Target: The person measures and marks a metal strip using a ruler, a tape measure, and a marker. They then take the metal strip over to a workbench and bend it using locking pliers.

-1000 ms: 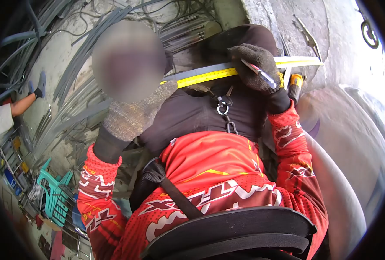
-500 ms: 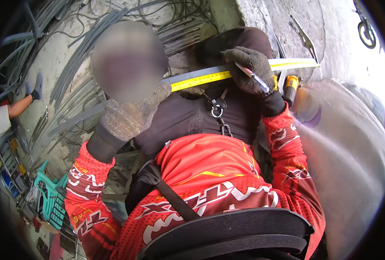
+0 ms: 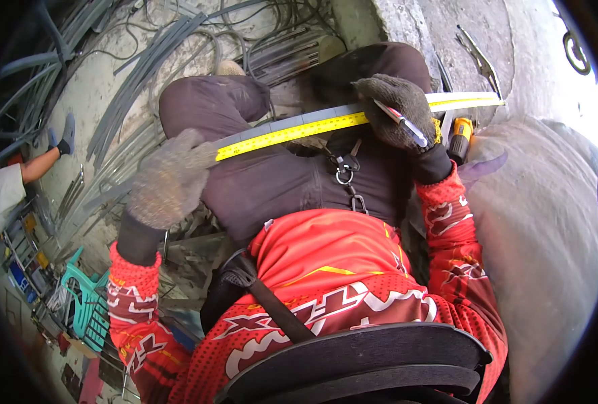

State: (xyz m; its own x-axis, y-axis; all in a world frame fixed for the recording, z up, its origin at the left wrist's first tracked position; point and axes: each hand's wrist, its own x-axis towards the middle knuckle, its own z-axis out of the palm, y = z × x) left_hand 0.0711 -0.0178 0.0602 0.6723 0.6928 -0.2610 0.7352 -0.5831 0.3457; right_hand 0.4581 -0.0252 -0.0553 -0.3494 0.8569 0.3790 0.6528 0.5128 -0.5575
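Yellow measuring tape (image 3: 292,137) over the lap (image 3: 265,182), long axis running from 9 to just above 3 o'clock.
The blurred left hand (image 3: 171,178) meets one end, pinch unclear; the tape, dark-marked, edges a grey strip (image 3: 270,126); the right hand (image 3: 392,101) curls over it, gripping a pen (image 3: 401,122).

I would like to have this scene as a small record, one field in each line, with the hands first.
Left hand: gloved, blurred, at one end of the yellow measuring tape; grip unclear
Right hand: gloved, holding a pen
Tape position: across the lap, reaching beyond the right hand
Alongside tape: grey strip
Picture's left: teal chair, another person's leg
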